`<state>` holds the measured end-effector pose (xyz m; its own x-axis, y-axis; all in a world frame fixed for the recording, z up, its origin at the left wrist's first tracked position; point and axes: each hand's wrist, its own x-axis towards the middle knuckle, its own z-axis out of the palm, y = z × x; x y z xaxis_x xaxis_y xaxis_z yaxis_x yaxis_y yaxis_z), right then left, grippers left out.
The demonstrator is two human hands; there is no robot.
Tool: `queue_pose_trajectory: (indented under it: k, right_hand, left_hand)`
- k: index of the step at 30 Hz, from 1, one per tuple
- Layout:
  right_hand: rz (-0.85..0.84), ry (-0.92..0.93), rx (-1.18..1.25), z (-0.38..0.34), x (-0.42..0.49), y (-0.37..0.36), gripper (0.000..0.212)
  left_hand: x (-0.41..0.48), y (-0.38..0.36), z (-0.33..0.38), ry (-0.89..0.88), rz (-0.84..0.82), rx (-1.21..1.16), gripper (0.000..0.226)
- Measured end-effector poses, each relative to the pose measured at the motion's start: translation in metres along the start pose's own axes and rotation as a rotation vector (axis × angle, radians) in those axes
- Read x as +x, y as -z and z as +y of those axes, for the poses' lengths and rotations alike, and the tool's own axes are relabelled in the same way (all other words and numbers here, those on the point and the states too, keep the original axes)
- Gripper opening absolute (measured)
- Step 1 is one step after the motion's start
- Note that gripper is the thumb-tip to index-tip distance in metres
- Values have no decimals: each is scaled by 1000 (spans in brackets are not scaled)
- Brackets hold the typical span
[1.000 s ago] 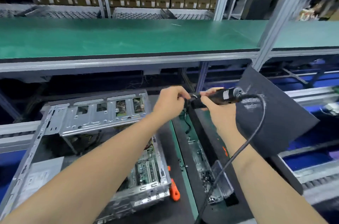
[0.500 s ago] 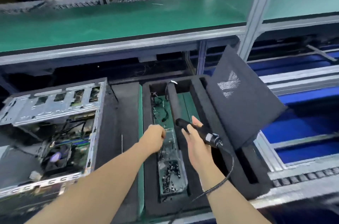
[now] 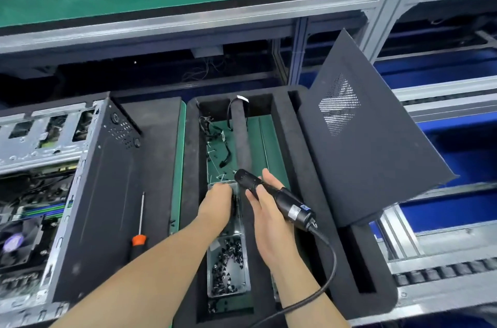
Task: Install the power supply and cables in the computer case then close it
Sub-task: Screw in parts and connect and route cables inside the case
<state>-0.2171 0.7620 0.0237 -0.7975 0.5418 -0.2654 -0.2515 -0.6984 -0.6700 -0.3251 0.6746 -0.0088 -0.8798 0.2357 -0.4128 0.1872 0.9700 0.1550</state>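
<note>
Case (image 3: pixel 94 193) L of tray (image 3: pixel 192 161), gap between

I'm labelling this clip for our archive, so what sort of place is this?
Probably a computer assembly-line workstation: an open computer case, a clear tray of screws, and a corded electric screwdriver in the right hand.

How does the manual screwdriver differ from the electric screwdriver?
The manual screwdriver lies untouched on the black mat; the electric screwdriver is held in the right hand. The manual one is thin and cordless; the electric one is thick, with a cable. Both point away from the person.
</note>
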Motion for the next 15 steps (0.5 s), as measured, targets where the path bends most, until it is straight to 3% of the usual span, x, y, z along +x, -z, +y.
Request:
queue_pose_trajectory:
  k: [3, 9, 12, 15]
  right_hand:
    - [0, -5, 12, 0, 1, -1, 46]
    - [-1, -26, 13, -5, 2, -2, 44]
    - [16, -40, 37, -15, 2, -10, 49]
    - [9, -32, 44, -26, -2, -25, 39]
  left_hand:
    - [6, 0, 0, -10, -33, 12, 19]
    - [-1, 25, 6, -60, 29, 46, 32]
    - [-8, 48, 5, -70, 70, -116, 19]
    - [-25, 80, 1, -65, 142, -396, 19]
